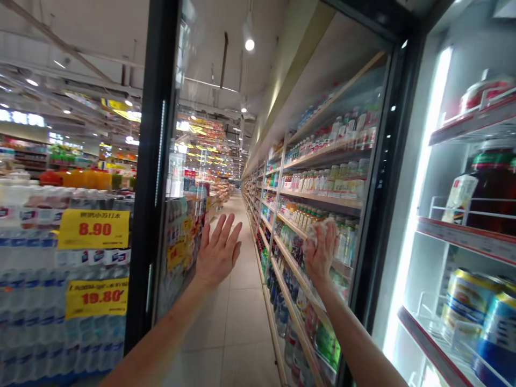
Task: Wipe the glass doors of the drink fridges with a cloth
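An open cooler door (157, 134) with a black frame and a clear glass pane stands in front of me. My left hand (219, 253) is held up at the pane's left half, palm forward and fingers spread, with nothing in it. Whether its palm touches the glass, I cannot tell. Farther right, my right hand (321, 260) presses a crumpled whitish cloth (313, 231) against the glass. Its fingers point upward over the cloth and hide part of it.
To the right, the lit cooler has wire-fronted shelves (463, 236) with bottles and beer cans (467, 303). Stacked bottled water (32, 301) with yellow price signs (94, 229) stands at left. Through the glass show a tiled aisle (242, 317) and long drink shelves (322, 196).
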A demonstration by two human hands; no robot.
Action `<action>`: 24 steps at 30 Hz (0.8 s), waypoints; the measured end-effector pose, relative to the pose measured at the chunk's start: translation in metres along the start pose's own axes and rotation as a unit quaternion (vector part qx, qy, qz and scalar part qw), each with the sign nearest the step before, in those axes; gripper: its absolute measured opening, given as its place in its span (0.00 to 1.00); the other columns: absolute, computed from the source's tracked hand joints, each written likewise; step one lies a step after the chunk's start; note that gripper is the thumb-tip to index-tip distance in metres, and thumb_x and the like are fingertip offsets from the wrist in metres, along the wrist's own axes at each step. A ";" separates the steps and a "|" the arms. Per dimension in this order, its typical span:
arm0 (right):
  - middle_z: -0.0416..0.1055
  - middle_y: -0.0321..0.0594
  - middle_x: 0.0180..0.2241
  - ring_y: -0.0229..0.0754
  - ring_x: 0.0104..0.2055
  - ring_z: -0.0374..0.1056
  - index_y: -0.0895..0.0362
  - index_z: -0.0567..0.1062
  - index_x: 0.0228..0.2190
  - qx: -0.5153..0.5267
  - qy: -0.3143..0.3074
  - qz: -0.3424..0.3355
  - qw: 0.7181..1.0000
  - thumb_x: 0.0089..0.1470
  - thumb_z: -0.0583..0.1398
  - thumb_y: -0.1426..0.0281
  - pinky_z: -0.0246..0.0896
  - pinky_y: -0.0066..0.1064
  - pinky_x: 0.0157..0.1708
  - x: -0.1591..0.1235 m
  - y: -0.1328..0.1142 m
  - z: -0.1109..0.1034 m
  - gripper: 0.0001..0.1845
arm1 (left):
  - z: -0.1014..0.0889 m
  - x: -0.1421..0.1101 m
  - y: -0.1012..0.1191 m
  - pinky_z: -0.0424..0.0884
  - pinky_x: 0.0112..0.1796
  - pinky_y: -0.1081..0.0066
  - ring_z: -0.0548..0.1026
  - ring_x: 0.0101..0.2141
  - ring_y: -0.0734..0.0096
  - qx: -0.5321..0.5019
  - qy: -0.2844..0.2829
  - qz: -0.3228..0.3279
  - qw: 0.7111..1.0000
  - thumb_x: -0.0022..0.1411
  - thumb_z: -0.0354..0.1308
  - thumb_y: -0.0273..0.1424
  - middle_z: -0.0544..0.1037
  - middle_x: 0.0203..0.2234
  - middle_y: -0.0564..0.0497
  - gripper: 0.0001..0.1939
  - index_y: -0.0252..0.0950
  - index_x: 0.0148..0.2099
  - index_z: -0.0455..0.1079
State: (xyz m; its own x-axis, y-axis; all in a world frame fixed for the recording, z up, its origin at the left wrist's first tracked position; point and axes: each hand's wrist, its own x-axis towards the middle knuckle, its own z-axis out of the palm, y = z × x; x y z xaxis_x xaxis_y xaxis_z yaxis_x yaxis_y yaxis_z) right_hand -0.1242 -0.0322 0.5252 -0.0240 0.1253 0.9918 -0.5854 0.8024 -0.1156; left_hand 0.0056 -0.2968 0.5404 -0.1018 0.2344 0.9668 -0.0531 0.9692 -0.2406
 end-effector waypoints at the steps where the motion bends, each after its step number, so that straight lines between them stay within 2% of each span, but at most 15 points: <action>1: 0.48 0.48 0.61 0.50 0.63 0.43 0.52 0.58 0.55 0.002 -0.016 -0.053 0.998 0.55 0.49 0.66 0.42 0.54 0.56 0.000 -0.001 0.001 0.25 | 0.001 0.000 -0.001 0.45 0.58 0.55 0.51 0.60 0.62 0.000 0.002 0.001 1.000 0.61 0.50 0.31 0.58 0.58 0.44 0.29 0.39 0.63 0.48; 3: 0.50 0.47 0.60 0.50 0.63 0.44 0.51 0.59 0.54 -0.003 -0.020 -0.086 0.996 0.54 0.50 0.66 0.41 0.55 0.56 0.008 0.002 0.001 0.25 | 0.002 0.000 -0.001 0.45 0.58 0.55 0.50 0.60 0.62 -0.002 0.006 0.003 1.000 0.61 0.50 0.30 0.58 0.58 0.44 0.29 0.39 0.63 0.47; 7: 0.49 0.53 0.60 0.52 0.63 0.43 0.55 0.55 0.57 -0.023 0.047 0.065 0.996 0.56 0.47 0.66 0.42 0.58 0.54 0.038 0.002 0.003 0.27 | 0.002 -0.001 -0.002 0.44 0.58 0.54 0.50 0.60 0.62 -0.001 0.008 0.004 1.000 0.61 0.50 0.30 0.58 0.58 0.44 0.29 0.39 0.63 0.48; 8: 0.49 0.54 0.60 0.52 0.63 0.42 0.56 0.54 0.57 -0.021 0.050 0.069 0.996 0.56 0.47 0.66 0.42 0.58 0.54 0.042 -0.006 0.004 0.27 | 0.002 0.000 -0.002 0.44 0.58 0.54 0.50 0.60 0.62 0.000 0.008 0.003 1.000 0.61 0.50 0.30 0.58 0.58 0.43 0.28 0.39 0.62 0.49; 9: 0.49 0.53 0.60 0.51 0.64 0.41 0.55 0.54 0.57 -0.016 0.037 0.037 0.998 0.56 0.47 0.66 0.41 0.57 0.55 0.044 -0.017 0.005 0.27 | 0.002 0.000 -0.002 0.44 0.58 0.54 0.50 0.60 0.62 0.000 0.008 0.004 1.000 0.61 0.50 0.30 0.59 0.58 0.43 0.28 0.38 0.62 0.49; 11: 0.49 0.48 0.60 0.49 0.64 0.39 0.52 0.57 0.56 0.002 -0.027 -0.102 0.994 0.55 0.49 0.65 0.39 0.53 0.57 0.042 -0.040 0.008 0.26 | 0.001 0.000 -0.003 0.44 0.58 0.55 0.50 0.60 0.62 0.000 0.009 0.003 1.000 0.61 0.50 0.30 0.59 0.58 0.43 0.27 0.38 0.62 0.51; 12: 0.50 0.46 0.60 0.48 0.64 0.39 0.50 0.59 0.55 0.011 -0.061 -0.175 0.983 0.54 0.51 0.65 0.37 0.51 0.58 0.041 -0.049 0.009 0.26 | 0.000 0.000 -0.003 0.44 0.58 0.55 0.50 0.60 0.62 -0.001 0.010 0.002 1.000 0.61 0.50 0.30 0.59 0.58 0.44 0.27 0.38 0.62 0.51; 13: 0.51 0.44 0.60 0.47 0.64 0.40 0.48 0.60 0.54 0.016 -0.085 -0.226 0.970 0.53 0.52 0.66 0.36 0.50 0.59 0.040 -0.055 0.009 0.25 | 0.000 0.000 -0.003 0.44 0.59 0.56 0.50 0.61 0.62 -0.001 0.010 0.003 1.000 0.61 0.50 0.30 0.59 0.58 0.44 0.27 0.38 0.61 0.52; 14: 0.52 0.43 0.60 0.47 0.64 0.41 0.48 0.61 0.53 0.016 -0.092 -0.244 0.965 0.53 0.53 0.66 0.35 0.50 0.59 0.042 -0.057 0.010 0.24 | 0.000 0.000 -0.004 0.44 0.59 0.56 0.49 0.61 0.63 0.000 0.010 0.003 1.000 0.61 0.50 0.30 0.59 0.58 0.44 0.26 0.38 0.61 0.52; 15: 0.52 0.43 0.60 0.47 0.63 0.42 0.48 0.61 0.53 0.011 -0.081 -0.222 0.972 0.53 0.52 0.66 0.35 0.51 0.58 0.045 -0.056 0.010 0.24 | 0.000 0.000 -0.004 0.44 0.59 0.56 0.49 0.61 0.63 0.002 0.010 0.004 1.000 0.61 0.49 0.31 0.59 0.58 0.44 0.26 0.38 0.61 0.52; 18: 0.47 0.50 0.61 0.50 0.63 0.42 0.52 0.56 0.56 -0.015 0.005 -0.020 1.000 0.56 0.47 0.65 0.38 0.55 0.56 0.065 -0.047 0.011 0.26 | -0.001 0.000 -0.004 0.43 0.59 0.57 0.49 0.61 0.63 0.006 0.003 0.004 1.000 0.61 0.49 0.31 0.58 0.58 0.45 0.26 0.39 0.61 0.52; 19: 0.45 0.51 0.62 0.51 0.64 0.41 0.53 0.54 0.57 -0.019 0.019 0.020 0.999 0.56 0.46 0.65 0.38 0.56 0.56 0.071 -0.046 0.011 0.27 | -0.001 -0.001 -0.003 0.44 0.59 0.57 0.49 0.61 0.63 0.005 0.001 0.002 1.000 0.61 0.49 0.31 0.57 0.59 0.45 0.26 0.39 0.61 0.51; 20: 0.44 0.51 0.62 0.51 0.64 0.40 0.54 0.54 0.57 -0.020 0.016 0.020 0.999 0.56 0.46 0.65 0.39 0.55 0.56 0.076 -0.048 0.011 0.27 | -0.001 -0.001 -0.003 0.44 0.59 0.56 0.49 0.61 0.63 0.003 -0.001 0.000 1.000 0.61 0.49 0.31 0.57 0.59 0.46 0.27 0.39 0.62 0.51; 22: 0.46 0.47 0.62 0.48 0.64 0.40 0.51 0.57 0.56 -0.014 -0.036 -0.087 0.995 0.56 0.48 0.64 0.37 0.52 0.58 0.081 -0.054 0.011 0.25 | -0.001 -0.001 -0.002 0.44 0.59 0.56 0.49 0.61 0.63 -0.002 -0.001 -0.002 1.000 0.61 0.49 0.30 0.57 0.59 0.46 0.28 0.40 0.62 0.49; 24: 0.50 0.43 0.61 0.46 0.64 0.41 0.48 0.61 0.53 -0.013 -0.082 -0.192 0.978 0.55 0.50 0.64 0.35 0.49 0.59 0.087 -0.054 0.011 0.23 | -0.001 0.000 -0.002 0.45 0.59 0.56 0.50 0.60 0.63 -0.008 0.003 -0.003 1.000 0.61 0.50 0.30 0.57 0.58 0.46 0.29 0.41 0.63 0.47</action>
State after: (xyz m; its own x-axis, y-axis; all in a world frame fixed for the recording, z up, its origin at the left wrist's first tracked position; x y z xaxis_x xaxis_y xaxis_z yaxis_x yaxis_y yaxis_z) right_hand -0.1036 -0.0709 0.6187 0.0637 -0.2813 0.9575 -0.5566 0.7864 0.2680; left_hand 0.0065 -0.2985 0.5408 -0.0945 0.2284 0.9690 -0.0386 0.9718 -0.2328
